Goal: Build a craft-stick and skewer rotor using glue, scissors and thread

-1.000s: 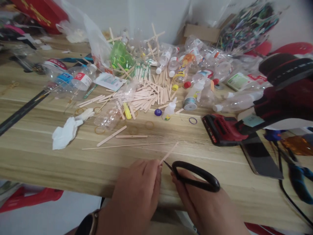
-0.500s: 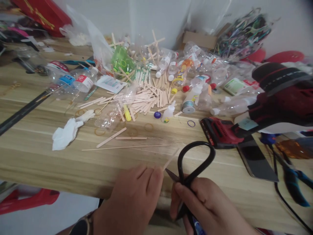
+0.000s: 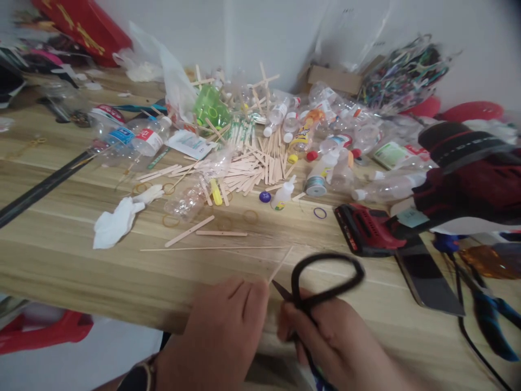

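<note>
My left hand (image 3: 228,320) is closed near the table's front edge, and a thin wooden stick (image 3: 280,264) juts out from its fingers to the upper right. My right hand (image 3: 329,336) grips black-handled scissors (image 3: 325,277) around the middle. One large handle loop points away from me, and a pointed blade tip lies close beside the stick at my left fingers. Beyond the hands, a long thin stick (image 3: 215,248) lies on the table, with two craft sticks (image 3: 222,234) behind it.
A pile of craft sticks (image 3: 248,168) and many plastic bottles (image 3: 187,198) cover the middle and back. At right are a red cordless drill (image 3: 366,228), a phone (image 3: 429,274) and pliers (image 3: 490,315). Crumpled tissue (image 3: 116,222) lies at left; a glue bottle (image 3: 284,194) stands centrally.
The scissors' upper loop has swung to the right and tilted lower in my right hand. My left hand stays on the stick. The whole view has shifted slightly.
</note>
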The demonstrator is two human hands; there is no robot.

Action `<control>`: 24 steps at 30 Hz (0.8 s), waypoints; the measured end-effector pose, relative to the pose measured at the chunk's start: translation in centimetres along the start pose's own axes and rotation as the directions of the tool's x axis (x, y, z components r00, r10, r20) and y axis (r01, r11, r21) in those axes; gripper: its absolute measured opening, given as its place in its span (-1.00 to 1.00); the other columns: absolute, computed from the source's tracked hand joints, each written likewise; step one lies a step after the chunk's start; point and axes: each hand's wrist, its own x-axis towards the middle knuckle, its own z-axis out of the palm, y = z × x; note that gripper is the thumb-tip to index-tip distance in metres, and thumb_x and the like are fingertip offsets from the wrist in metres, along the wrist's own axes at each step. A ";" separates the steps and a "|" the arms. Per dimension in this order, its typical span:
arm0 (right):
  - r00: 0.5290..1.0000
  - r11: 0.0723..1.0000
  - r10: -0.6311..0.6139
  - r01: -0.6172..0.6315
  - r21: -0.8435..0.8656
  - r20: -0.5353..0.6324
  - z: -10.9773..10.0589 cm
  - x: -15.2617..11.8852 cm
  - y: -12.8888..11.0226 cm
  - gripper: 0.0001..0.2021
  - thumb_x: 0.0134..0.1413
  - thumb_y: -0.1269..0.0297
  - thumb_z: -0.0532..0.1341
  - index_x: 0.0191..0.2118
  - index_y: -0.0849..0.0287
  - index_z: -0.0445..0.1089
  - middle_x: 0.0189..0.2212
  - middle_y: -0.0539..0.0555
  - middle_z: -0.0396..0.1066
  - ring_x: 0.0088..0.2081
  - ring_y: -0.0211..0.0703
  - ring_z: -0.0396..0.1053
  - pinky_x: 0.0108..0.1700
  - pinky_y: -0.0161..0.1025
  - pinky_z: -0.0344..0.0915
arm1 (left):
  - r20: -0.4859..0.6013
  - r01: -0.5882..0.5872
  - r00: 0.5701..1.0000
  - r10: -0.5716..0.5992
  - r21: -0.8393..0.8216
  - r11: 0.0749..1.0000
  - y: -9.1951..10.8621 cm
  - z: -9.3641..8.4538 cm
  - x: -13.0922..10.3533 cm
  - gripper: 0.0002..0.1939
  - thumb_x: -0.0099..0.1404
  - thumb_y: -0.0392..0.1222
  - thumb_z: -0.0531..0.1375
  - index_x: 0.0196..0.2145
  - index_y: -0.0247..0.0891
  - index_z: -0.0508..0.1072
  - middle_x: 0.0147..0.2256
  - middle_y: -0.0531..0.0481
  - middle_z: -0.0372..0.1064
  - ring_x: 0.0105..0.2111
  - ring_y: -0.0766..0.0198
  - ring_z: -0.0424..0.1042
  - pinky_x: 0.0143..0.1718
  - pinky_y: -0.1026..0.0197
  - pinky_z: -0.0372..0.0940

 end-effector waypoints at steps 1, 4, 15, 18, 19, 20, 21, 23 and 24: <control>0.993 0.985 0.052 -0.069 0.157 0.107 0.0 0.1 -0.3 -0.41 0.43 0.32 -0.27 -0.46 0.20 0.41 -0.73 -0.07 0.39 -0.75 -0.38 0.34 -0.68 -0.53 0.21 | -0.009 -0.008 1.000 0.008 0.008 1.000 -0.1 0.0 0.0 -0.67 0.13 -0.54 -0.04 -0.19 -0.37 0.35 -0.51 -0.02 0.43 -0.55 0.17 0.45 -0.58 0.20 0.36; 0.962 0.893 0.083 -0.188 0.409 0.260 0.2 0.3 -0.5 -0.36 0.44 0.25 -0.37 -0.39 0.26 0.39 -0.68 -0.02 0.44 -0.77 -0.37 0.33 -0.73 -0.52 0.15 | -0.010 -0.004 1.000 0.004 0.010 1.000 -0.3 0.2 -0.1 -0.69 0.15 -0.53 -0.03 -0.21 -0.35 0.35 -0.52 -0.02 0.42 -0.55 0.16 0.44 -0.57 0.18 0.36; 0.961 0.849 0.165 -0.252 0.464 0.221 0.8 0.0 0.0 -0.40 0.43 0.16 -0.29 -0.39 0.23 0.40 -0.68 0.01 0.43 -0.72 -0.32 0.36 -0.67 -0.47 0.23 | 0.016 -0.011 1.000 0.011 0.017 1.000 -0.3 0.3 -0.4 -0.67 0.16 -0.53 -0.03 -0.14 -0.40 0.33 -0.48 -0.05 0.44 -0.52 0.14 0.46 -0.55 0.16 0.37; 0.953 0.860 0.176 -0.270 0.433 0.246 0.5 0.1 -0.2 -0.42 0.44 0.13 -0.28 -0.33 0.23 0.41 -0.64 0.01 0.47 -0.72 -0.32 0.37 -0.68 -0.48 0.22 | -0.009 -0.009 1.000 0.009 0.038 0.999 -0.3 0.2 -0.3 -0.66 0.14 -0.53 -0.03 -0.15 -0.39 0.34 -0.50 -0.03 0.44 -0.54 0.17 0.45 -0.57 0.19 0.35; 0.978 0.921 0.157 -0.196 0.335 0.140 0.4 0.1 0.1 -0.46 0.43 0.14 -0.21 -0.31 0.24 0.44 -0.59 0.07 0.50 -0.66 -0.27 0.43 -0.63 -0.44 0.28 | -0.011 -0.001 1.000 0.001 0.040 0.999 -0.2 0.2 -0.3 -0.65 0.13 -0.54 -0.03 -0.16 -0.38 0.34 -0.50 -0.02 0.44 -0.54 0.18 0.45 -0.57 0.20 0.35; 0.994 0.972 0.108 -0.109 0.210 0.016 0.3 0.1 0.4 -0.49 0.41 0.15 -0.16 -0.30 0.26 0.46 -0.55 0.14 0.52 -0.60 -0.20 0.47 -0.58 -0.38 0.33 | -0.007 0.011 1.000 -0.010 0.040 0.999 -0.1 0.1 -0.3 -0.64 0.11 -0.54 -0.03 -0.16 -0.37 0.34 -0.50 -0.02 0.44 -0.54 0.18 0.45 -0.57 0.20 0.35; 0.996 0.996 0.038 -0.030 0.089 -0.086 0.3 0.1 0.6 -0.51 0.39 0.15 -0.12 -0.30 0.28 0.48 -0.51 0.20 0.53 -0.54 -0.12 0.50 -0.53 -0.31 0.37 | -0.002 0.023 1.000 -0.023 0.038 0.999 -0.1 0.1 -0.3 -0.63 0.10 -0.55 -0.03 -0.16 -0.37 0.34 -0.49 -0.02 0.45 -0.54 0.18 0.46 -0.56 0.20 0.35; 0.986 0.999 -0.038 0.037 -0.005 -0.160 0.2 0.2 0.9 -0.52 0.37 0.15 -0.11 -0.32 0.29 0.49 -0.51 0.24 0.53 -0.51 -0.06 0.50 -0.51 -0.25 0.37 | 0.000 0.034 0.999 -0.034 0.033 0.999 0.0 0.1 -0.5 -0.62 0.10 -0.55 -0.02 -0.14 -0.37 0.34 -0.48 -0.02 0.46 -0.53 0.18 0.45 -0.54 0.20 0.36; 0.992 0.999 -0.015 0.020 0.041 -0.122 0.2 0.3 0.8 -0.50 0.38 0.16 -0.12 -0.36 0.26 0.47 -0.56 0.19 0.50 -0.55 -0.10 0.48 -0.54 -0.29 0.35 | 0.000 0.033 0.999 -0.033 0.033 0.999 0.0 0.1 -0.5 -0.63 0.12 -0.54 -0.02 -0.13 -0.37 0.34 -0.47 -0.02 0.46 -0.52 0.18 0.45 -0.53 0.20 0.36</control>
